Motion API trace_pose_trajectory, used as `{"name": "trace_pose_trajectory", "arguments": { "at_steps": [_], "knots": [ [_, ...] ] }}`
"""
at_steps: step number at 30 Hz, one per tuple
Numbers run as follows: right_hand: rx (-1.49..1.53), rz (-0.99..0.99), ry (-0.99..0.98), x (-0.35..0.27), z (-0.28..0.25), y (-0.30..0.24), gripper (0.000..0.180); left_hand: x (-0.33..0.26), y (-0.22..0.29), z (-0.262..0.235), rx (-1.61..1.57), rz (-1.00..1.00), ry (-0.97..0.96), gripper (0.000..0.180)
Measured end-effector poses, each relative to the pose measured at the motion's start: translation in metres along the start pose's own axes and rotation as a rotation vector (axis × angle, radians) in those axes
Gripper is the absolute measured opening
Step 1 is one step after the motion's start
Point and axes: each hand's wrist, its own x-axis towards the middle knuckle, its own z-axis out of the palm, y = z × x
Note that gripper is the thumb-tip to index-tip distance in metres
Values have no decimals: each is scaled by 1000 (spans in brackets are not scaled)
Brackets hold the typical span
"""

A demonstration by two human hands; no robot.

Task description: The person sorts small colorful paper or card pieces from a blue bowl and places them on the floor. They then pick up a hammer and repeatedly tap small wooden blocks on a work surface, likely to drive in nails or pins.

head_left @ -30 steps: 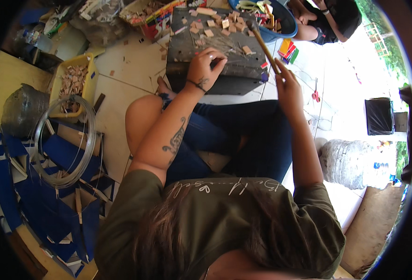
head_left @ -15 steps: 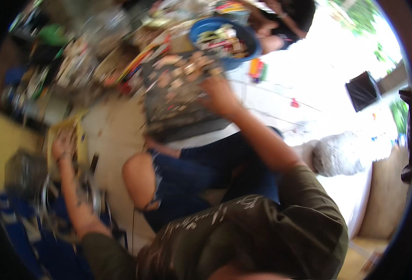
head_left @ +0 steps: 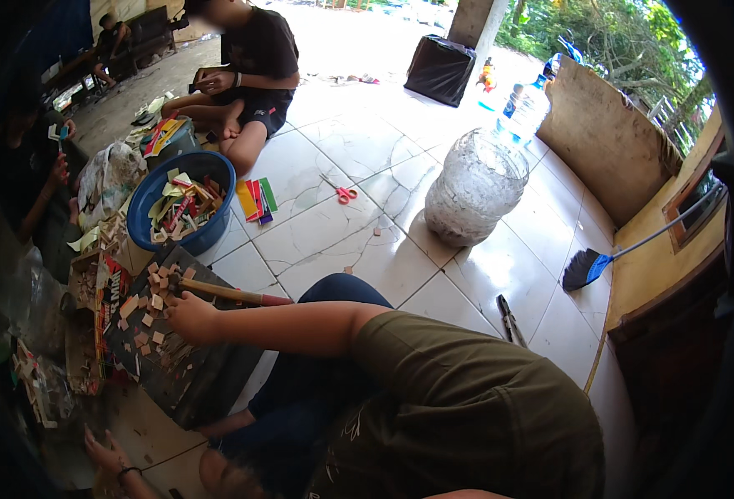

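My right hand (head_left: 192, 319) is over a dark block (head_left: 210, 378), its fingers curled among small wooden squares (head_left: 141, 301). What they grip, if anything, is hidden. Just beyond this hand lies a wooden tool handle (head_left: 221, 290) with a reddish end; I cannot tell whether the hand touches it. At the lower left, my left hand (head_left: 107, 453) is off the block, low over the tiles. Its fingers are apart and hold nothing visible. A dark band circles that wrist.
Beyond the block stands a blue basin (head_left: 136, 208) of wood and paper scraps. Coloured strips (head_left: 256, 200), red-handled scissors (head_left: 346, 195) and a large clear plastic bottle (head_left: 477, 187) are on the tiled floor. Another person (head_left: 259, 71) sits behind the basin. A broom (head_left: 587, 268) leans at right.
My view has swung right. My left hand has left the yellow container at the left and come nearer the block. My right hand remains at the wooden squares.
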Motion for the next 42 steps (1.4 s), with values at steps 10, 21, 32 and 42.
{"name": "trace_pose_trajectory", "arguments": {
  "at_steps": [10, 21, 32, 42],
  "knots": [
    [734, 8, 298, -36, -33, 16, 11, 7, 220, -33, -543, 403, 36, 45],
    [1580, 371, 260, -80, -65, 47, 11, 50, 335, -8, -509, 526, -59, 33],
    [1615, 477, 292, -83, -70, 53, 24, 59, 359, 0, -344, 586, -24, 20],
    [1531, 421, 341, -79, -56, 46, 24, 23, 354, -11, -468, 442, -148, 29]
  ]
}}
